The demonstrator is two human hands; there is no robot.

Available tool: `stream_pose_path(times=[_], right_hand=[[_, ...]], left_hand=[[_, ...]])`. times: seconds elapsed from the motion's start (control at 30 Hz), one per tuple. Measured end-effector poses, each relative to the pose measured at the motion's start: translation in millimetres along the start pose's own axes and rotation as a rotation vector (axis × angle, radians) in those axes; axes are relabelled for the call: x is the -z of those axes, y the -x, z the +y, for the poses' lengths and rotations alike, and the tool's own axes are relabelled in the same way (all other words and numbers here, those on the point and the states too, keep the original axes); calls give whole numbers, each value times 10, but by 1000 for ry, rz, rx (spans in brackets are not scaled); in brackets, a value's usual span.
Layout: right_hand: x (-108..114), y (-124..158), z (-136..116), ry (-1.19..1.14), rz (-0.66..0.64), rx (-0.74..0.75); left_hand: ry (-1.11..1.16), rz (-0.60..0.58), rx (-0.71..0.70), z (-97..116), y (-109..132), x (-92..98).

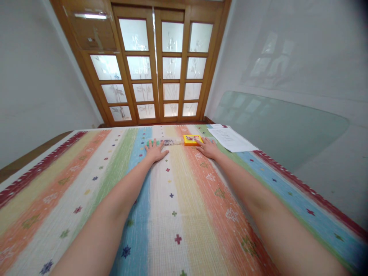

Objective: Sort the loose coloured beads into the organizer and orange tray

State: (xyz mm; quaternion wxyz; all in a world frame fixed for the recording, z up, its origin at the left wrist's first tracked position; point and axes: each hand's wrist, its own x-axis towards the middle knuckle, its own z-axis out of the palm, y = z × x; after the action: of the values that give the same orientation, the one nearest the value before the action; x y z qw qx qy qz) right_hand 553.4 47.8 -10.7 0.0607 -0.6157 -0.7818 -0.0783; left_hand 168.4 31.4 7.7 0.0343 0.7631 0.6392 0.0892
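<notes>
Both arms stretch far forward over a striped tablecloth [163, 214]. My left hand [155, 151] lies flat with its fingers spread, at the near edge of a small flat packet [171, 142] with a dark pattern and see-through parts. Something green [149, 143] shows around its fingertips; its kind is too small to tell. A yellow box [189, 140] with a picture and red marks on it lies to the right of the packet. The fingers of my right hand [208, 148] are spread and rest on the box's right end, without wrapping around it.
Sheets of white printed paper [230, 138] lie to the right of my right hand. Past the table's far edge stand wooden doors [157, 88] with frosted panes. A pale green glass panel [267, 126] is by the right wall.
</notes>
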Motion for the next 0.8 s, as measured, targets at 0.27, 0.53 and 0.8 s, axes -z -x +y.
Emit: stream_pose_path(times=[0.27,0.53,0.8], right_hand=[[82,-8,210,26,-46,16],[-1,56,-35,-24,8,-134],[-34,-27,91,-49,-48,-120]], left_hand=[[27,-20,-27,123,-132,-29],[47,-8,-25,178,-73,-19],[70,-43,-27,265,-138,22]])
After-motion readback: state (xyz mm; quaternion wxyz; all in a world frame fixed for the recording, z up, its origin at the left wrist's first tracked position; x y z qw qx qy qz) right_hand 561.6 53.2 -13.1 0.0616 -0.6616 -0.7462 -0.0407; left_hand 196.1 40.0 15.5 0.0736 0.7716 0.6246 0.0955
